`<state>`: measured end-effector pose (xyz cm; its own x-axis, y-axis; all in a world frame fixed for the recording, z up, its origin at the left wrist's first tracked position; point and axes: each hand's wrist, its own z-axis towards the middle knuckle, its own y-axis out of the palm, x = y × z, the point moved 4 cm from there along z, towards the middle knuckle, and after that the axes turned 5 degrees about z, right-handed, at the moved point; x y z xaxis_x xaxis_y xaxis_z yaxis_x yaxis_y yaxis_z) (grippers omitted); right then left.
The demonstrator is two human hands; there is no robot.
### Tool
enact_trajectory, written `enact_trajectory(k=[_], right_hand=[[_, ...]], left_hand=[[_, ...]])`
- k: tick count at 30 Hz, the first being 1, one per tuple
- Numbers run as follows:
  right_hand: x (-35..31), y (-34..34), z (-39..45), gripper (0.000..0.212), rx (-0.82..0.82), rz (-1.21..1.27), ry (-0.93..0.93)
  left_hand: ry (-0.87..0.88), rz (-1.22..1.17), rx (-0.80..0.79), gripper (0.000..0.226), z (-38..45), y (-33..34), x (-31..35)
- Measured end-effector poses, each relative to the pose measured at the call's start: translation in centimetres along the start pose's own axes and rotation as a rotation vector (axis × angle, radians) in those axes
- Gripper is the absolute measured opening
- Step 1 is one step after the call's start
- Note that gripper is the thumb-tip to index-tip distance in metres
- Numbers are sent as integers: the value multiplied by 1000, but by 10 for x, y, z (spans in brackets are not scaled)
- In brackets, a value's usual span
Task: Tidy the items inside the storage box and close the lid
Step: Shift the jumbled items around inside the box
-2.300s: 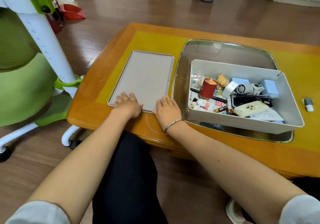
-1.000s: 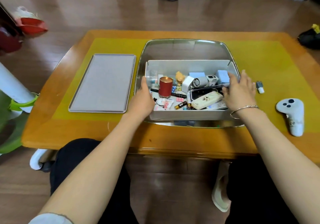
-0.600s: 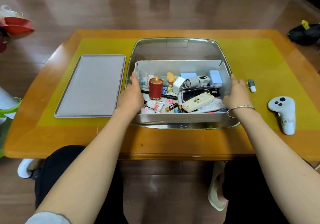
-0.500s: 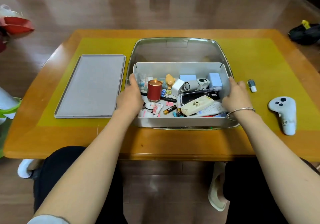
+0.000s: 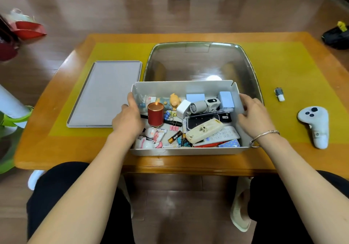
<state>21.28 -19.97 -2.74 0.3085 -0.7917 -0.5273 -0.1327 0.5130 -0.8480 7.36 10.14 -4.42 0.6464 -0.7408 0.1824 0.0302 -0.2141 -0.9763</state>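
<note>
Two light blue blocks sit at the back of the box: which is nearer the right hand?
The upright light blue block in the back right corner, close to the right hand. The flatter one sits further left.

bracelet (image 5: pixel 264 136) — silver, right wrist | trousers (image 5: pixel 75 202) — black

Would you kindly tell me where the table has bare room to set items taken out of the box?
Free: the yellow mat between the metal tray and game controller, and the lid top. Crowded: the storage box, gripped by both hands.
</note>
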Motion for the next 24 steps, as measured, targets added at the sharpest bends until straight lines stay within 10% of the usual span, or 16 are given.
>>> enact_trajectory(k=[11,24], right_hand=[[-17,0,3,60,93,-110,-122],[-43,56,38,56,-299,-354,-213]], left_hand=[[255,87,199,64,8,-26,31],[630,81,-280,57,3,-5,55]])
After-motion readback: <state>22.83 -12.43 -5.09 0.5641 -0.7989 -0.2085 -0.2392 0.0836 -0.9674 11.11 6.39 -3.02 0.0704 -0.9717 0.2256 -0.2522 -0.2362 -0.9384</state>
